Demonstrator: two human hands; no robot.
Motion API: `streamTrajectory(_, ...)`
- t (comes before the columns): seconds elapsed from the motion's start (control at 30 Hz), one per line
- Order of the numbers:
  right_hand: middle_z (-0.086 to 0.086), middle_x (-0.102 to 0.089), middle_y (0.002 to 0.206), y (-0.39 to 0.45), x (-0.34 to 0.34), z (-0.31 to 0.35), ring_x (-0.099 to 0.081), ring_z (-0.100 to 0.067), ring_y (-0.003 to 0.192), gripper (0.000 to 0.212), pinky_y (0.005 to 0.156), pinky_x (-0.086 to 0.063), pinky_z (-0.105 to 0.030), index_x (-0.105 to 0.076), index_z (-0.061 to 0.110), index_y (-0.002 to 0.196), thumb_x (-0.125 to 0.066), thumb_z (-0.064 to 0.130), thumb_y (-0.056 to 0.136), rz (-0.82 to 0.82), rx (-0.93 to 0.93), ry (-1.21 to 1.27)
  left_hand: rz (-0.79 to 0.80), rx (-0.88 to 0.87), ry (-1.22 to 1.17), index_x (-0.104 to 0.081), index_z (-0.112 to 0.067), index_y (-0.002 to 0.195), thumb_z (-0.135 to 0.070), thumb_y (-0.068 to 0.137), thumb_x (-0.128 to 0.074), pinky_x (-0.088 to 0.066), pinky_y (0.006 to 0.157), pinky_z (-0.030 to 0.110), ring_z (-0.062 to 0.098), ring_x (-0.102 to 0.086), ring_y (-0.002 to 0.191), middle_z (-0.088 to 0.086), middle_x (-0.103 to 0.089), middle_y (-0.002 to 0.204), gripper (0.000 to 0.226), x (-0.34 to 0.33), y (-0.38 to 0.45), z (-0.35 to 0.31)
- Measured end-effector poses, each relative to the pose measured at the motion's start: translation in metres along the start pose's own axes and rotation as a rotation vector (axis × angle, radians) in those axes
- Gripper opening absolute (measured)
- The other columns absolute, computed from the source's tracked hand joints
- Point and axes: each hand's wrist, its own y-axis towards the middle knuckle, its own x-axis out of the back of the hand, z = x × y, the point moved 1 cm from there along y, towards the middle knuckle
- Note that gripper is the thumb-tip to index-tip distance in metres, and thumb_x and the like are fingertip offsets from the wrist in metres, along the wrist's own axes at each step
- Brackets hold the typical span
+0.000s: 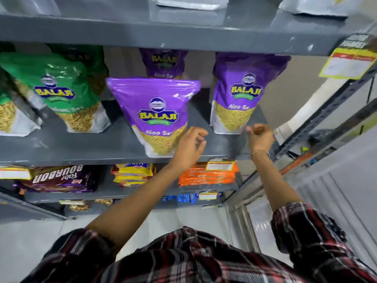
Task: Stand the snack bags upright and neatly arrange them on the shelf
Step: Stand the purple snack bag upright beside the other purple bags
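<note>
Near the front edge of the grey metal shelf [85, 148] stands a glossy purple plastic snack pouch [157, 111], upright and leaning a little. The left hand [188, 149] is just beside its lower right corner, with the fingers loosely curled and holding nothing; I cannot tell if the fingertips touch the pouch. The right hand [260, 137] is near the right end of the shelf, just in front of the lower right corner of a second purple pouch [237, 92]. Its fingers are also bent inward and empty. A thin bracelet [259, 151] is on this wrist, and both sleeves are of red, black and white checked cloth.

Both purple pouches carry the word "BALAJI" in yellow letters on a dark badge, and below it "Aloo Se", the rest being hidden. A clear window in the lower part shows thin yellow noodle-like sticks. A third purple pouch [163, 62] stands deeper, toward the back edge. At the left end stand green pouches [61, 88] with the same "BALAJI" badge.

On the shelf below lie a brown packet [61, 178] reading "BOURBON" upside down, yellow packets [133, 173] and orange packets [206, 175].
</note>
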Motion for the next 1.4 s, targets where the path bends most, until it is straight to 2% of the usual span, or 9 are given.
streamTrajectory(0.1,-0.003,-0.055,0.092,0.049,0.016,-0.015,-0.054,-0.001,0.073,0.039,0.064,-0.043,-0.004,-0.049,0.02,0.101,-0.073,0.005,0.074,0.242,-0.033,-0.045,0.068,0.185,0.012,-0.039,0.0,0.135,-0.011,0.081,-0.067,-0.044,0.101,0.042,0.031,-0.051,0.123,0.021,-0.048,0.137,0.062,-0.033,0.055,-0.001)
streamTrajectory(0.23,-0.012,-0.047,0.139,0.088,0.013,-0.023,-0.048,-0.023,0.124,0.07,0.097,-0.034,-0.014,-0.04,0.007,0.135,-0.075,0.015,0.075,0.556,0.133,-0.296,0.101,0.326,0.059,-0.034,-0.001,0.138,-0.018,0.08,-0.07,-0.035,0.106,0.035,0.03,-0.046,0.13,0.019,-0.047,0.142,0.071,-0.051,0.109,0.0)
streamTrajectory(0.43,0.002,-0.062,0.094,0.094,-0.001,-0.024,-0.063,-0.002,0.081,0.054,0.087,-0.05,-0.034,-0.048,-0.008,0.122,-0.068,-0.012,0.072,0.651,0.053,-0.011,0.027,0.435,-0.083,-0.056,-0.007,0.115,-0.04,0.058,-0.072,-0.052,0.094,0.047,0.031,-0.065,0.106,0.017,-0.067,0.115,0.068,-0.067,0.121,0.034)
streamTrajectory(0.53,-0.006,-0.062,0.098,0.086,0.003,-0.026,-0.063,0.01,0.072,0.05,0.072,-0.052,-0.011,-0.049,-0.008,0.119,-0.066,-0.015,0.072,0.615,0.016,0.08,-0.002,0.481,-0.166,-0.056,-0.005,0.116,-0.012,0.072,-0.076,-0.053,0.094,0.045,0.03,-0.065,0.103,0.013,-0.067,0.115,0.049,-0.062,0.107,0.003)
streamTrajectory(0.93,-0.005,-0.061,0.112,0.045,0.049,-0.05,-0.059,0.0,0.092,0.053,0.072,-0.051,-0.005,-0.054,0.002,0.12,-0.072,-0.006,0.071,0.659,-0.018,0.173,-0.021,0.421,-0.195,-0.052,-0.01,0.125,-0.01,0.08,-0.071,-0.05,0.085,0.019,0.012,-0.059,0.105,0.003,-0.063,0.124,0.049,-0.07,0.033,-0.022)
streamTrajectory(1.03,-0.004,-0.062,0.11,0.036,0.056,-0.052,-0.059,0.004,0.09,0.052,0.079,-0.052,-0.014,-0.055,0.005,0.12,-0.071,-0.007,0.071,0.631,-0.026,0.191,-0.026,0.411,-0.188,-0.052,-0.013,0.125,-0.012,0.081,-0.07,-0.049,0.076,0.006,0.009,-0.059,0.104,0.001,-0.063,0.124,0.048,-0.072,0.027,-0.022)
streamTrajectory(1.2,0.0,-0.059,0.115,0.019,0.065,-0.046,-0.057,-0.003,0.1,0.054,0.088,-0.052,-0.021,-0.05,0.012,0.124,-0.071,0.004,0.076,0.587,-0.002,0.192,-0.012,0.392,-0.226,-0.044,-0.012,0.135,-0.013,0.083,-0.068,-0.047,0.101,0.03,0.011,-0.053,0.116,0.004,-0.056,0.135,0.057,-0.071,0.019,-0.028)
streamTrajectory(1.3,0.002,-0.062,0.095,-0.012,0.069,-0.053,-0.06,-0.014,0.087,0.017,0.083,-0.054,-0.043,-0.057,0.025,0.095,-0.065,0.032,0.081,0.255,0.114,0.121,-0.053,0.415,-0.253,-0.04,-0.01,0.138,-0.015,0.085,-0.066,-0.045,0.094,0.015,0.011,-0.05,0.118,0.003,-0.051,0.135,0.059,-0.064,0.002,-0.028)
streamTrajectory(1.4,0.008,-0.063,0.078,-0.067,0.046,-0.041,-0.059,-0.011,0.075,0.006,0.074,-0.052,-0.043,-0.06,0.024,0.082,-0.06,0.029,0.085,0.342,0.238,0.088,-0.153,0.425,-0.249,-0.06,-0.015,0.117,-0.023,0.086,-0.065,-0.053,0.088,0.022,0.014,-0.065,0.101,-0.002,-0.067,0.109,0.032,-0.035,-0.029,-0.017)
